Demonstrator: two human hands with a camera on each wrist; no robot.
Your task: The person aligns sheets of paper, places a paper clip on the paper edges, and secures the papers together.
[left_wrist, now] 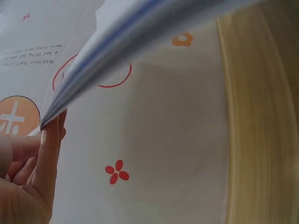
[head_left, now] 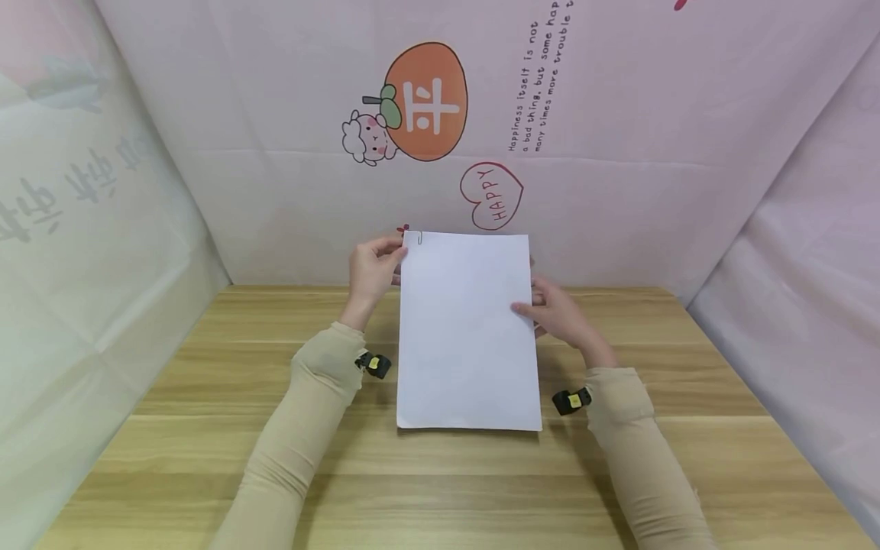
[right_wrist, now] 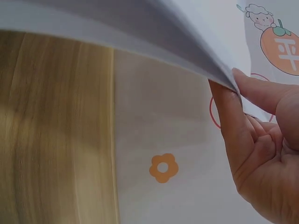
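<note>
A stack of white paper (head_left: 467,336) is held up above the wooden table, its blank face toward the head camera. At its top left corner sits a small paper clip (head_left: 420,238). My left hand (head_left: 373,273) pinches the upper left edge beside the clip, thumb in front and fingers behind. Lower on the opposite edge, my right hand (head_left: 558,309) grips the stack, its thumb lying on the front face. In the right wrist view the sheets (right_wrist: 187,42) run between thumb and index finger of the right hand (right_wrist: 266,140). The left wrist view shows the stack's edge (left_wrist: 93,60) at the fingertips.
The wooden table (head_left: 275,321) extends under and around the paper. Behind it hangs a pale printed cloth (head_left: 289,191), and more cloth (head_left: 791,252) closes off the sides. Each wrist carries a small black camera, one at the left (head_left: 374,363) and one at the right (head_left: 572,401).
</note>
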